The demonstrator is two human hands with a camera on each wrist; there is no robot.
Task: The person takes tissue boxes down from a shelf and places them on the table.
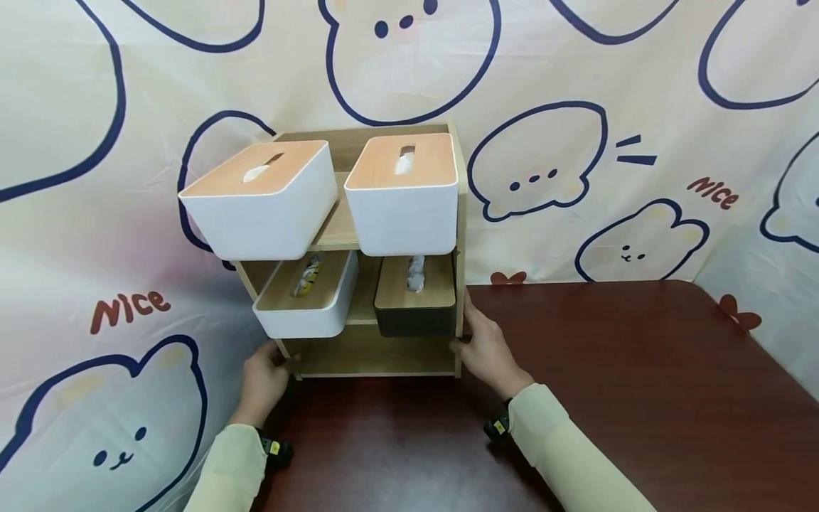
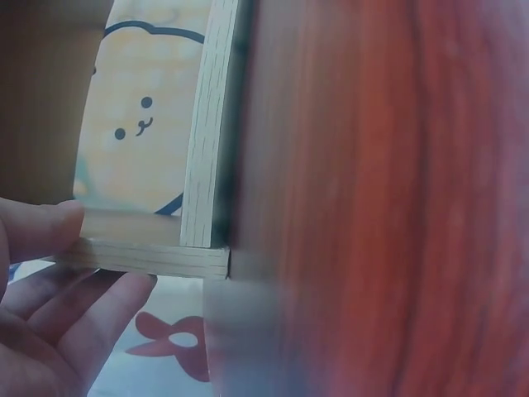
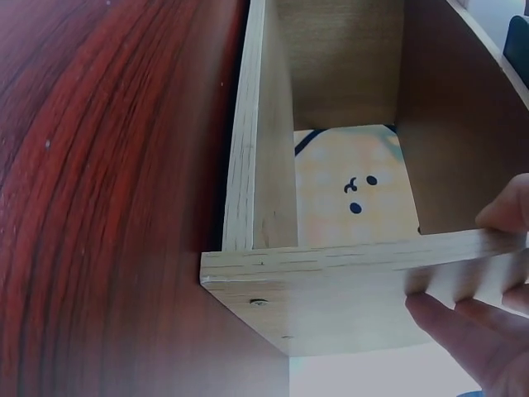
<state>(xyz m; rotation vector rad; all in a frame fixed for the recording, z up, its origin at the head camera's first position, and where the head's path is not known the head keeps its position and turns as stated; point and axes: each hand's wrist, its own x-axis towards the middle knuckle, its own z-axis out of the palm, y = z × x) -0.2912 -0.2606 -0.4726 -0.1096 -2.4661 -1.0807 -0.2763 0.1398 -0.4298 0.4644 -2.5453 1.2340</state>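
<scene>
Rising above the dark-red table [image 1: 640, 384], the wooden shelf [image 1: 377, 355] is holding three white boxes [image 1: 409, 220] and a dark box [image 1: 416, 323], showing whole only from the head. The left hand [image 1: 264, 380] and right hand [image 1: 489, 352] are gripping its side panels [image 3: 347, 306], thumbs [image 2: 45, 227] inside; the right wrist alone is revealing a small fitting [image 3: 259, 302].

Pale, three-tier wooden shelf [image 1: 377, 355], upright, gripped at both sides (base contact unclear).
</scene>
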